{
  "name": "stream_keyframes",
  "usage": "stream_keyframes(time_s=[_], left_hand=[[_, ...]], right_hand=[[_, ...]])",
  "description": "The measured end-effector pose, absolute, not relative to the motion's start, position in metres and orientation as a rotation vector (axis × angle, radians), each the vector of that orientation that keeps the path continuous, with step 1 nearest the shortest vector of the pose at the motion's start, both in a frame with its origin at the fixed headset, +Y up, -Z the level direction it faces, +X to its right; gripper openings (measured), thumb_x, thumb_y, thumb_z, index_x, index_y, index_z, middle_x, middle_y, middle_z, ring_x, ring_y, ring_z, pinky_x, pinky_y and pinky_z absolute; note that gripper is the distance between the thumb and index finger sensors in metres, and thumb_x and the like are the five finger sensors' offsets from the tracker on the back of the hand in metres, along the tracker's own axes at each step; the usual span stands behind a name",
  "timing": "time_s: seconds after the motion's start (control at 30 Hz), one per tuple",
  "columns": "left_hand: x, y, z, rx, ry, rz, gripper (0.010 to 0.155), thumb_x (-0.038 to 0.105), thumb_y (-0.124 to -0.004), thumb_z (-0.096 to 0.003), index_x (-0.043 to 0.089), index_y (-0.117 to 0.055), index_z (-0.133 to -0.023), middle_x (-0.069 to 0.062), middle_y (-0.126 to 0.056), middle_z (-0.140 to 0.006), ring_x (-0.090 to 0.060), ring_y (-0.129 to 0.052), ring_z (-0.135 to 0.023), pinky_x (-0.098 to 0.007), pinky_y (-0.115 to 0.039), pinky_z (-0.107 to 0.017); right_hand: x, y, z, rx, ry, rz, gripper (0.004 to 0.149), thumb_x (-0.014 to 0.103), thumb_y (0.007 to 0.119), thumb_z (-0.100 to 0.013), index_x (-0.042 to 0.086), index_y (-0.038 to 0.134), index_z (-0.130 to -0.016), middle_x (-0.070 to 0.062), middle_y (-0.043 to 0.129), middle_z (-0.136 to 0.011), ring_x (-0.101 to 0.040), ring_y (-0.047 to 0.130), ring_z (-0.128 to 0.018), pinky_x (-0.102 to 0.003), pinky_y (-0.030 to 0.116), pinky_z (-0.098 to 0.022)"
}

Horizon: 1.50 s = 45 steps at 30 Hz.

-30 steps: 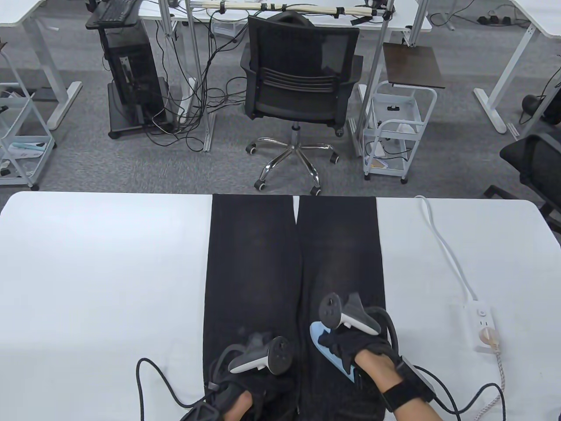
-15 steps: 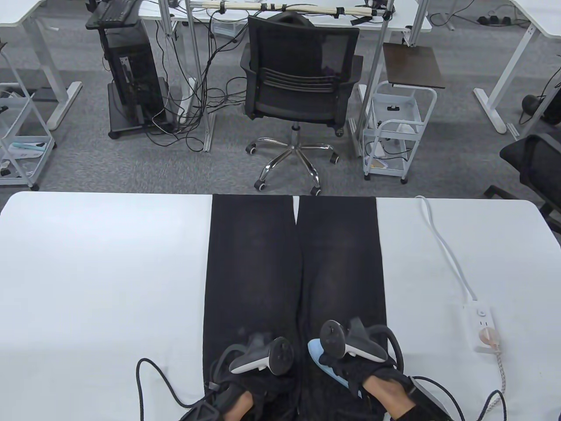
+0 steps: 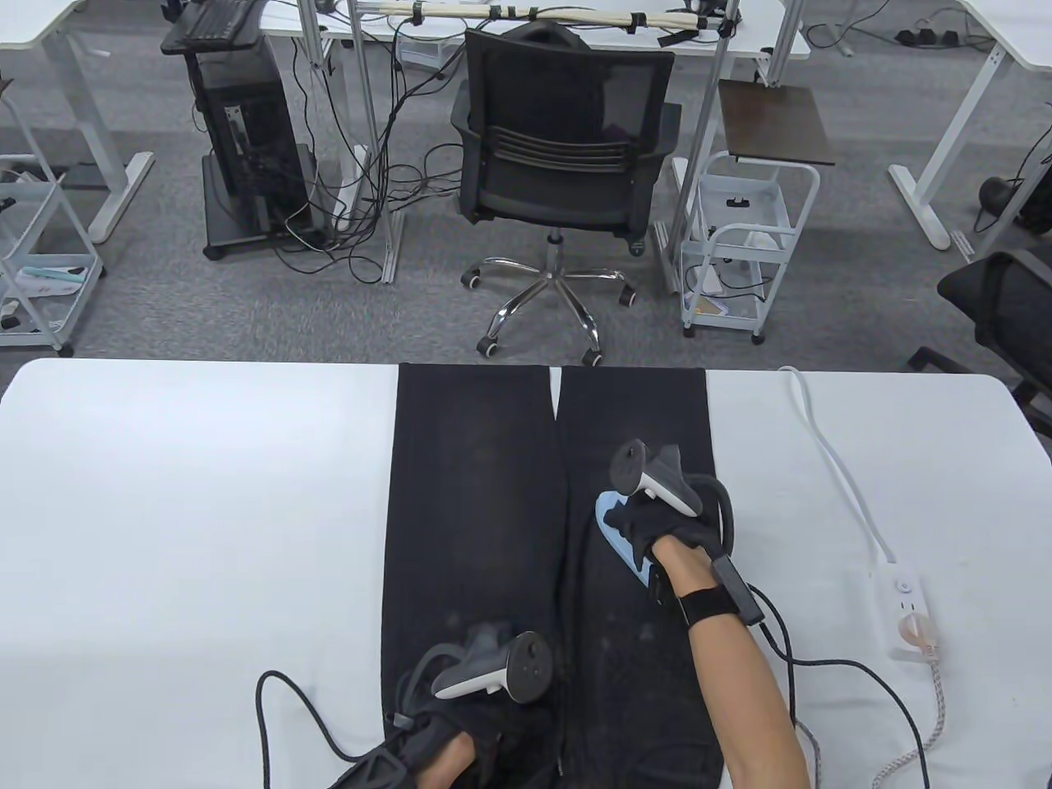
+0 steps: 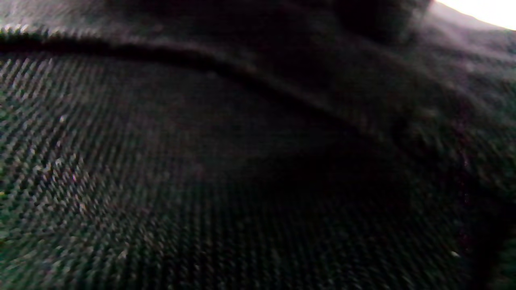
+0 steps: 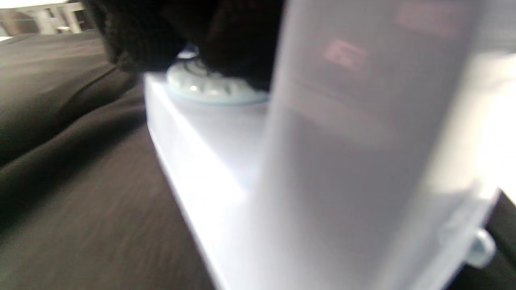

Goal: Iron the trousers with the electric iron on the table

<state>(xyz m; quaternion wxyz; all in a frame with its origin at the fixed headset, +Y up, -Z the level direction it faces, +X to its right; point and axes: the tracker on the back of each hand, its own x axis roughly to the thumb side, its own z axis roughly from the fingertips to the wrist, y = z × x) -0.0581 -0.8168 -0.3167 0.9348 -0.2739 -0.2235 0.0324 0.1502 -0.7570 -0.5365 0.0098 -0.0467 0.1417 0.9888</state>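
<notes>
Black trousers (image 3: 477, 493) lie flat on the white table (image 3: 189, 509), legs pointing to the far edge. My right hand (image 3: 649, 526) grips the light blue electric iron (image 3: 616, 534) and holds it flat on the right trouser leg, about midway along it. The right wrist view shows the iron's pale body (image 5: 225, 161) close up on the dark cloth (image 5: 72, 169), blurred. My left hand (image 3: 460, 723) rests on the left leg's cloth near the table's front edge. The left wrist view shows only dark trouser fabric (image 4: 201, 181).
A white power strip (image 3: 904, 604) lies at the right of the table, its white cable (image 3: 830, 460) running to the far edge and the iron's braided cord (image 3: 929, 723) plugged in. A black office chair (image 3: 567, 164) and a white trolley (image 3: 740, 238) stand beyond the table.
My right hand first drew the iron back toward the front edge, then pushed it forward up the right trouser leg to mid-table. My left hand has stayed in place.
</notes>
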Motion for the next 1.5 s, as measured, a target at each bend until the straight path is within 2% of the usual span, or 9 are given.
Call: stream_keyframes(time_s=[0.23, 0.43, 0.63, 0.9, 1.03, 1.1, 1.17, 1.33, 1.5], left_hand=[[-0.058, -0.817, -0.316, -0.564, -0.453, 0.068, 0.097, 0.057, -0.070, -0.0565, 0.005, -0.016, -0.118, -0.033, -0.002, -0.116, -0.065, -0.008, -0.100, -0.078, -0.028, -0.069], [-0.059, -0.817, -0.316, -0.568, -0.450, 0.070, 0.097, 0.057, -0.069, -0.0566, 0.006, -0.015, -0.118, -0.032, -0.001, -0.116, -0.064, -0.007, -0.100, -0.077, -0.027, -0.069], [-0.059, -0.817, -0.316, -0.567, -0.447, 0.071, 0.097, 0.058, -0.069, -0.0564, 0.006, -0.014, -0.118, -0.032, -0.001, -0.116, -0.064, -0.007, -0.101, -0.077, -0.026, -0.069], [-0.060, -0.817, -0.316, -0.559, -0.445, 0.070, 0.097, 0.058, -0.068, -0.0562, 0.007, -0.015, -0.118, -0.031, -0.001, -0.116, -0.063, -0.007, -0.101, -0.077, -0.027, -0.070], [-0.061, -0.813, -0.317, -0.515, -0.448, 0.063, 0.096, 0.058, -0.072, -0.0553, 0.007, -0.021, -0.119, -0.030, -0.008, -0.117, -0.063, -0.014, -0.103, -0.076, -0.032, -0.070], [-0.066, -0.805, -0.319, -0.468, -0.442, 0.074, 0.090, 0.054, -0.077, -0.0555, 0.006, -0.032, -0.118, -0.029, -0.021, -0.119, -0.060, -0.026, -0.105, -0.076, -0.037, -0.070], [-0.075, -0.793, -0.324, -0.435, -0.421, 0.111, 0.085, 0.050, -0.079, -0.0559, 0.005, -0.040, -0.117, -0.030, -0.030, -0.118, -0.058, -0.038, -0.105, -0.076, -0.040, -0.070], [-0.137, -0.765, -0.350, -0.420, -0.297, 0.167, 0.083, 0.046, -0.082, -0.0564, 0.008, -0.041, -0.118, -0.027, -0.027, -0.121, -0.061, -0.033, -0.106, -0.078, -0.036, -0.070], [-0.199, -0.775, -0.375, -0.513, -0.135, 0.134, 0.086, 0.045, -0.085, -0.0560, 0.010, -0.037, -0.119, -0.027, -0.022, -0.122, -0.062, -0.028, -0.106, -0.079, -0.033, -0.069]], right_hand=[[0.152, -0.757, -0.543, -0.277, 0.518, 3.028, 0.056, 0.051, 0.077, -0.048, 0.005, 0.066, -0.080, 0.008, 0.089, -0.043, -0.007, 0.096, -0.023, -0.038, 0.090, -0.026], [0.148, -0.757, -0.515, -0.240, 0.594, 3.010, 0.055, 0.050, 0.076, -0.049, 0.004, 0.065, -0.079, 0.008, 0.089, -0.043, -0.007, 0.097, -0.023, -0.039, 0.090, -0.027], [0.145, -0.756, -0.457, -0.073, 0.687, 3.017, 0.055, 0.049, 0.076, -0.050, 0.004, 0.064, -0.079, 0.007, 0.089, -0.044, -0.007, 0.097, -0.024, -0.039, 0.090, -0.027], [0.141, -0.755, -0.361, 0.185, 0.732, 3.034, 0.055, 0.049, 0.077, -0.051, 0.004, 0.064, -0.079, 0.007, 0.089, -0.044, -0.007, 0.097, -0.024, -0.039, 0.090, -0.027], [0.142, -0.756, -0.327, 0.286, 0.581, 3.094, 0.055, 0.050, 0.078, -0.051, 0.005, 0.066, -0.079, 0.009, 0.089, -0.043, -0.006, 0.097, -0.023, -0.037, 0.090, -0.026], [0.144, -0.754, -0.320, 0.298, 0.577, 3.074, 0.055, 0.051, 0.079, -0.051, 0.005, 0.067, -0.080, 0.009, 0.090, -0.044, -0.006, 0.097, -0.023, -0.037, 0.090, -0.026], [0.145, -0.747, -0.317, 0.308, 0.571, 3.045, 0.055, 0.051, 0.079, -0.051, 0.005, 0.068, -0.080, 0.008, 0.090, -0.044, -0.006, 0.097, -0.023, -0.037, 0.090, -0.026], [0.124, -0.692, -0.303, 0.452, 0.422, 2.961, 0.056, 0.050, 0.079, -0.051, 0.004, 0.067, -0.081, 0.008, 0.090, -0.045, -0.007, 0.097, -0.024, -0.038, 0.090, -0.027], [0.069, -0.656, -0.291, 0.693, 0.323, 2.942, 0.056, 0.050, 0.079, -0.052, 0.004, 0.067, -0.082, 0.007, 0.090, -0.046, -0.007, 0.097, -0.026, -0.038, 0.090, -0.027]])
